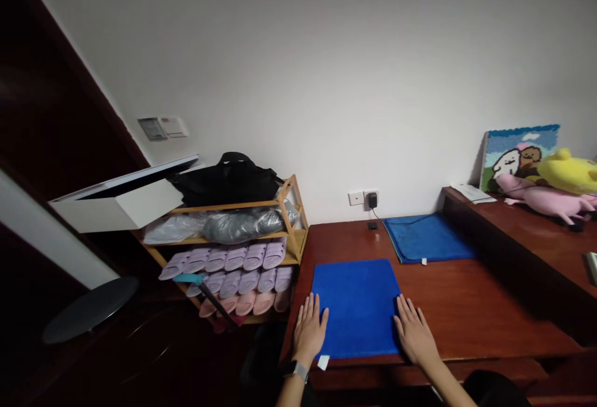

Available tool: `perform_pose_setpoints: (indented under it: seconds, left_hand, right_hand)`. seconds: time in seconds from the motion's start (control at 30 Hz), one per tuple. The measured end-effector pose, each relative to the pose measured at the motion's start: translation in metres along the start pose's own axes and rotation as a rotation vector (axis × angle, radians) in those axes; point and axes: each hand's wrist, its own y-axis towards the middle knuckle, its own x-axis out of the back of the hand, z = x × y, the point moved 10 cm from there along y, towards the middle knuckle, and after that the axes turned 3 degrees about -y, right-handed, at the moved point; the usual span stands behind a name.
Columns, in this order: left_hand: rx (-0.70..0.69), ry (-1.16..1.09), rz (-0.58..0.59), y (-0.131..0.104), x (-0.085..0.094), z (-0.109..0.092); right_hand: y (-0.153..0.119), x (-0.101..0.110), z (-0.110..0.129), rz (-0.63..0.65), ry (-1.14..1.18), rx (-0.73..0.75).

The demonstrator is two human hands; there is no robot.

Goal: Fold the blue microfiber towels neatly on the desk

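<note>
A bright blue cloth (357, 307) lies flat as a near-square on the reddish wooden table (485, 313), a small white tag at its front left corner. My left hand (309, 329) rests palm down along the cloth's left edge, fingers extended, a watch on the wrist. Along the right edge my right hand (414, 330) lies flat too, its fingers spread a little. Neither hand grips anything. Farther back on the right, a second, darker blue cloth (426, 239) lies folded with a white tag on its front edge.
Left of the table stands a wooden rack (291, 220) with slippers (236, 257), a black bag (228, 183) and a white box (121, 208). A plugged-in adapter (372, 200) trails a cable. Plush toys (543, 198) sit on the raised surface at right.
</note>
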Motion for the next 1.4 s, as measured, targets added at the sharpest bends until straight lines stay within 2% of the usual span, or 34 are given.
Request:
perform_pose_setpoints:
  seconds: [0.1, 0.2, 0.3, 0.37, 0.47, 0.53, 0.57, 0.63, 0.7, 0.77, 0.83, 0.97, 1.07, 1.17, 1.27, 1.4]
  left_hand:
    - [-0.003, 0.004, 0.009, 0.001, 0.003, 0.002]
    - [-0.016, 0.015, 0.014, 0.003, 0.012, -0.001]
    - [-0.027, 0.004, -0.019, 0.005, 0.024, -0.025]
    - [-0.103, -0.043, -0.027, 0.003, 0.027, -0.064]
    - [-0.343, -0.134, 0.026, -0.011, 0.019, -0.152]
    - [-0.46, -0.184, 0.068, -0.023, 0.009, -0.201]
    - [-0.49, -0.203, 0.088, -0.029, 0.004, -0.218]
    - [-0.505, -0.227, 0.118, -0.036, -0.004, -0.234]
    - [-0.495, -0.222, 0.131, -0.039, -0.009, -0.227]
    - [-0.46, -0.193, 0.12, -0.04, -0.009, -0.202]
    - [-0.387, -0.148, 0.115, -0.038, -0.006, -0.162]
    - [-0.191, -0.055, 0.1, -0.035, 0.003, -0.067]
    - [-0.12, -0.023, 0.048, -0.039, 0.008, -0.02]
    - [-0.108, -0.03, 0.019, -0.043, 0.005, -0.005]
    - [-0.095, -0.053, 0.003, -0.046, 0.002, -0.005]
    - [-0.08, -0.094, 0.009, -0.046, 0.001, -0.005]
  right_hand:
    - [-0.02, -0.006, -0.002, -0.04, 0.019, 0.016]
    - [-0.027, -0.001, 0.0, -0.068, 0.026, 0.026]
    - [-0.027, 0.005, 0.005, -0.073, 0.026, 0.044]
    - [-0.026, 0.005, 0.006, -0.065, 0.029, 0.059]
    - [-0.025, 0.002, 0.005, -0.065, 0.039, 0.069]
    - [-0.025, 0.0, 0.004, -0.079, 0.041, 0.083]
    - [-0.025, -0.001, 0.004, -0.086, 0.038, 0.093]
    - [-0.025, -0.002, 0.004, -0.096, 0.032, 0.11]
    - [-0.025, -0.002, 0.004, -0.1, 0.029, 0.114]
    - [-0.025, -0.002, 0.004, -0.099, 0.031, 0.108]
    - [-0.025, -0.001, 0.004, -0.095, 0.036, 0.099]
    - [-0.024, 0.0, 0.004, -0.081, 0.045, 0.083]
    - [-0.024, 0.002, 0.003, -0.063, 0.038, 0.08]
    - [-0.025, 0.001, 0.003, -0.046, 0.022, 0.077]
    - [-0.031, -0.002, 0.002, -0.079, 0.017, 0.062]
    - [-0.041, -0.011, 0.002, -0.184, 0.019, 0.076]
